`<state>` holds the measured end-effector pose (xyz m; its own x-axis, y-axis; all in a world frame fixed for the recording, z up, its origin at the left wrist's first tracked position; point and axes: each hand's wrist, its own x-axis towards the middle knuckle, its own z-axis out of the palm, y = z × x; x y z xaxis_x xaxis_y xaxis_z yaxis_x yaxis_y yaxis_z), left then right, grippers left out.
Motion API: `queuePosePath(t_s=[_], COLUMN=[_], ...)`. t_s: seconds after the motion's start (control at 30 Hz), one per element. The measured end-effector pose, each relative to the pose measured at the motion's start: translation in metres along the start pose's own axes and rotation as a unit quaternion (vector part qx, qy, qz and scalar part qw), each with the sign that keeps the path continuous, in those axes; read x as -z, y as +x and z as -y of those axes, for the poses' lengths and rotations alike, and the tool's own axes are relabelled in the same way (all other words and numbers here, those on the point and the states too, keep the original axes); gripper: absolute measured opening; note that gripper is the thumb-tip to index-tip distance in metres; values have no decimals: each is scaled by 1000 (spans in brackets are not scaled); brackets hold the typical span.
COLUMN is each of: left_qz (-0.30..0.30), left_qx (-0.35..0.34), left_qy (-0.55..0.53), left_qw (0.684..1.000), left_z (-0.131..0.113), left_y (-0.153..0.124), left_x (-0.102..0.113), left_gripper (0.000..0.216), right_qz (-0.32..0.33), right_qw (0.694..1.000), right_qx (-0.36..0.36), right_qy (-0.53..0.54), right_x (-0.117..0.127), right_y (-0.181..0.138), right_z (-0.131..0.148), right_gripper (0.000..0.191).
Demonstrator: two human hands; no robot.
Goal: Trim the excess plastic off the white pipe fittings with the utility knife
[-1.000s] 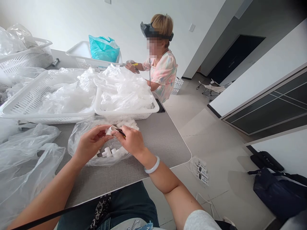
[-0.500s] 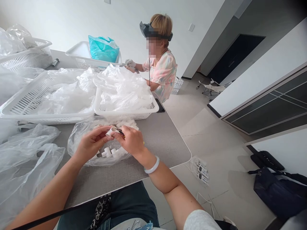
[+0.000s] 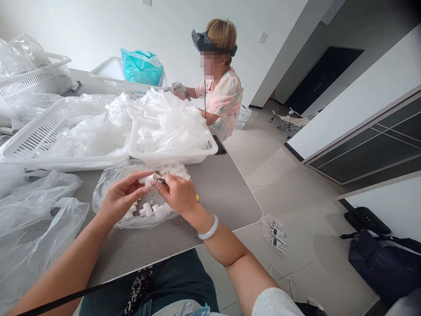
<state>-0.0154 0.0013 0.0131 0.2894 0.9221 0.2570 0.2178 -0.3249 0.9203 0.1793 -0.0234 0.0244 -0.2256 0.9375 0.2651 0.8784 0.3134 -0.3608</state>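
Note:
My left hand [image 3: 122,196] pinches a small white plastic fitting [image 3: 147,179] just above a clear plastic bag [image 3: 108,186] that lies on the grey table [image 3: 217,193] and holds several similar white pieces [image 3: 149,210]. My right hand [image 3: 177,194] is closed around a small tool with a yellow handle end [image 3: 197,198], and its dark tip touches the white fitting. Both hands meet over the bag, near the table's front edge.
Two white slotted baskets [image 3: 171,156] [image 3: 39,145] stuffed with clear plastic bags stand behind the hands. More baskets and a teal bag [image 3: 141,66] sit further back. Loose bags [image 3: 29,219] lie at left. A person wearing a headset [image 3: 219,83] works at the far end. Dark bags [image 3: 381,259] lie on the floor.
My left hand has turned the white fitting a little and shifted slightly left; the yellow handle end now shows below my right hand. The far person's hands moved slightly.

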Motion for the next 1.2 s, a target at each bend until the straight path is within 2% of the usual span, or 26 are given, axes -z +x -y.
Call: queuePosePath(t_s=[0.1, 0.27, 0.43, 0.6, 0.93, 1.2], left_qz=[1, -20, -37, -19, -15, -13], left_qx=[2, -51, -42, -69, -51, -33], left_qy=[-19, 38, 69, 77, -2, 8], left_qw=[1000, 998, 996, 995, 999, 999], left_z=[1, 1, 3, 2, 1, 4], left_y=[2, 4, 3, 4, 2, 5], left_x=[3, -1, -3, -2, 3, 3], left_gripper=[54, 39, 32, 34, 30, 39], right_qz=[18, 16, 2, 0, 6, -10], right_qw=[1000, 1000, 1000, 1000, 1000, 999], right_qx=[-6, 2, -2, 9, 14, 19], right_qy=[-3, -3, -16, -17, -17, -24], right_x=[3, 1, -2, -2, 0, -4], right_y=[0, 0, 0, 0, 1, 1], right_z=[1, 2, 3, 4, 4, 2], right_gripper=[54, 56, 54, 52, 53, 51])
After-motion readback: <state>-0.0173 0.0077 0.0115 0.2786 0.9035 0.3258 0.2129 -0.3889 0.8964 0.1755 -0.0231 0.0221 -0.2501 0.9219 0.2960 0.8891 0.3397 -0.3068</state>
